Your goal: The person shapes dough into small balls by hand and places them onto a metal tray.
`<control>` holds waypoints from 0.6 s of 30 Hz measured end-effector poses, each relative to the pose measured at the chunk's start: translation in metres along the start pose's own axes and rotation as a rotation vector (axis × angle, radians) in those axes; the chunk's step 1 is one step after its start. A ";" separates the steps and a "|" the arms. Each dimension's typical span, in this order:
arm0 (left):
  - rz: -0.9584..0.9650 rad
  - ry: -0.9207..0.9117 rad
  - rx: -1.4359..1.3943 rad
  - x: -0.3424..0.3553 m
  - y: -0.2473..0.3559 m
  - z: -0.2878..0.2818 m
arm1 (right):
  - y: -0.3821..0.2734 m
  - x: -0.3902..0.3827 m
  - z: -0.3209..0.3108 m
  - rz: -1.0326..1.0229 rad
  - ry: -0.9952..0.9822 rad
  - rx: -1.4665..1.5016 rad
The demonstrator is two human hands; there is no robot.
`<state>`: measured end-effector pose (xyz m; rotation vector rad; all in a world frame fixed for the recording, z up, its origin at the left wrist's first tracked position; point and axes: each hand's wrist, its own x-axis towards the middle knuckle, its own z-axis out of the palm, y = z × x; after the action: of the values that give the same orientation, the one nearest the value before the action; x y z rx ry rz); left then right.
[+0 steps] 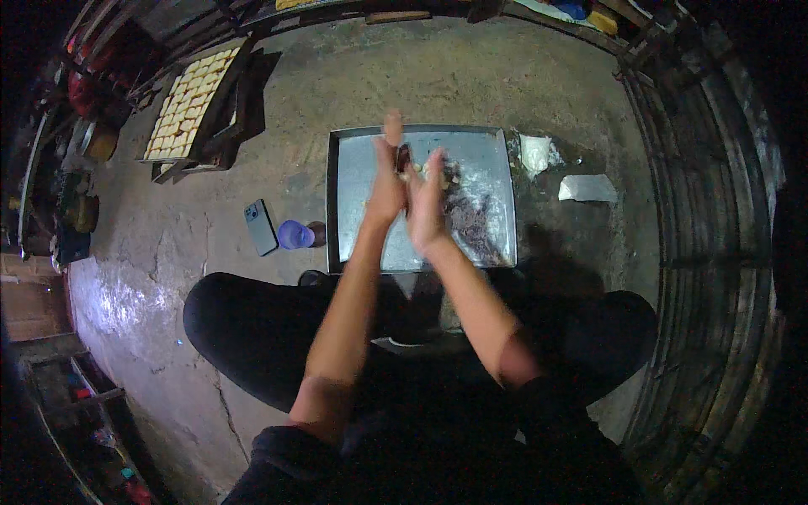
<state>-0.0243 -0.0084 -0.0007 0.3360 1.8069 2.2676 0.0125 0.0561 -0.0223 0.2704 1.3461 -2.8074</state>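
Observation:
Over a shallow metal tray (338, 244) on the floor, my left hand (388, 185) and my right hand (426, 206) are raised close together, palms turned toward each other. Both are blurred by motion, but their fingers look stretched out. Whether anything small lies between the palms I cannot make out. Around the fingertips, several small pale lumps (454, 178) that look like dough lie in the tray. White powder (497, 202) dusts the tray's right side, partly under the shadow of my hands.
Left of the tray are a purple cup (295, 235) and a phone (260, 227). To its right lie an opened white powder bag (535, 155) and a white packet (587, 188). A tray of pale yellow pieces (192, 105) rests at far left. Wooden slats (699, 252) line the right.

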 end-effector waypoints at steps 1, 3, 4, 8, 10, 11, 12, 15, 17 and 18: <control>-0.036 0.079 -0.040 0.012 0.007 -0.016 | 0.012 -0.006 0.018 0.022 0.007 -0.009; -0.075 0.199 -0.101 0.021 0.015 -0.040 | 0.019 -0.018 0.035 0.055 -0.117 -0.028; -0.079 0.231 -0.122 0.025 0.017 -0.048 | 0.018 -0.020 0.038 0.060 -0.243 -0.035; -0.107 0.101 -0.323 0.006 0.009 -0.029 | 0.004 -0.018 0.037 -0.133 -0.068 -0.236; -0.099 -0.237 -0.266 -0.004 -0.008 -0.014 | -0.017 -0.011 0.028 -0.185 0.003 -0.235; -0.137 -0.259 -0.189 -0.012 -0.011 0.002 | -0.025 0.001 0.011 -0.247 0.107 -0.171; -0.173 -0.272 -0.105 -0.021 -0.009 0.017 | -0.032 0.013 -0.002 -0.308 0.201 -0.105; -0.128 -0.334 0.047 -0.040 0.001 0.058 | -0.062 0.054 -0.074 -0.387 0.419 -0.073; -0.089 -0.352 0.127 -0.041 -0.013 0.065 | -0.068 0.075 -0.111 -0.345 0.376 -0.083; -0.054 -0.338 0.194 -0.041 -0.020 0.062 | -0.078 0.069 -0.089 -0.313 0.351 -0.089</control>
<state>0.0350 0.0408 -0.0081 0.6527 1.8298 1.8664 -0.0494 0.1783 -0.0281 0.6275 1.7146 -3.0438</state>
